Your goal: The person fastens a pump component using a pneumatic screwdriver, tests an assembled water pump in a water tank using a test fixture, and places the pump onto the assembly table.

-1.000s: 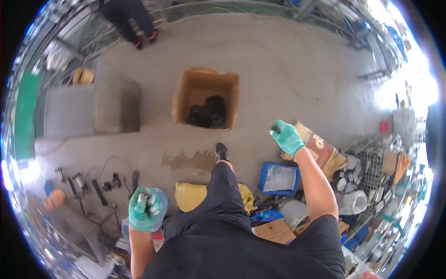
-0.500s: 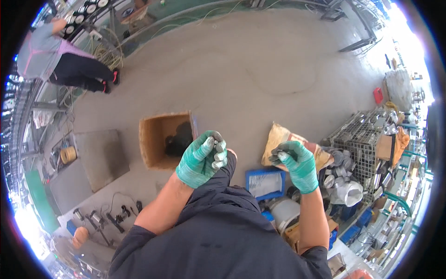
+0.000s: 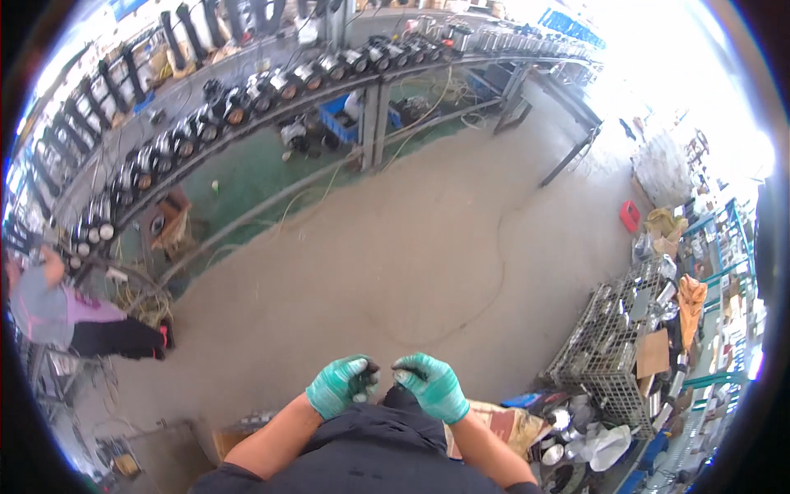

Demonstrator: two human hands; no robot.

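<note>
Both my hands wear green gloves with dark, worn fingertips, and they are close together in front of my body at the lower middle. My left hand has its fingers curled in toward the palm. Whatever lies in them, if anything, is too small and dark to name. My right hand is closed in a pinch, its fingertips pointing at the left hand with a narrow gap between the two. Its fingers likewise hide anything they hold. Below the right forearm lies a paper sack, partly covered by the arm.
A wire mesh cage with metal parts stands at the right, near a clear plastic bag. A long line of dark cylindrical parts runs along the far left. A person works there. A red box sits on the floor farther right.
The view has tilted up and now takes in the long line of parts. My hands have come closer together and sit lower in the picture. The open cardboard box has mostly left view.
</note>
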